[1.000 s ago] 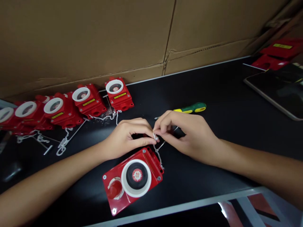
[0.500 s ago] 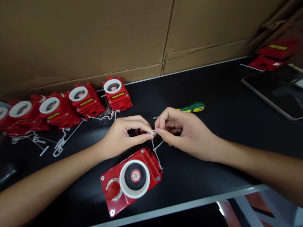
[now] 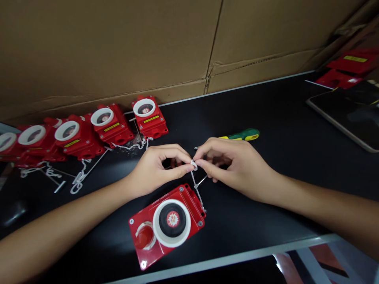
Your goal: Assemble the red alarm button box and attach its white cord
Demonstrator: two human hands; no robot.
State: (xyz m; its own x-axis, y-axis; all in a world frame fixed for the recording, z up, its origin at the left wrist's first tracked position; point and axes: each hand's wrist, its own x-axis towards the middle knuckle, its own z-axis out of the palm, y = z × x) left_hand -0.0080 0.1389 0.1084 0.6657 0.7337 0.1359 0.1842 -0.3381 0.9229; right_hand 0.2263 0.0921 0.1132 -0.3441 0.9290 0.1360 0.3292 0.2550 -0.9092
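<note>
A red box (image 3: pixel 166 225) with a white ring and a black dial lies flat near the table's front edge. A thin white chain (image 3: pixel 197 191) runs up from its right corner to my fingertips. My left hand (image 3: pixel 158 169) and my right hand (image 3: pixel 233 165) meet just above the box, each pinching the chain's upper end between thumb and forefinger. A thin metal pin (image 3: pixel 201 181) hangs by the chain under my right hand.
Several more red boxes (image 3: pixel 111 124) with chains and pins stand in a row at the back left, along a cardboard wall (image 3: pixel 148 47). A green and yellow screwdriver (image 3: pixel 241 135) lies behind my right hand. A dark tray (image 3: pixel 349 114) and red parts (image 3: pixel 349 67) sit at the far right.
Both hands stay pinched together on the chain end, with the fingers shifting slightly. The view has drifted a little.
</note>
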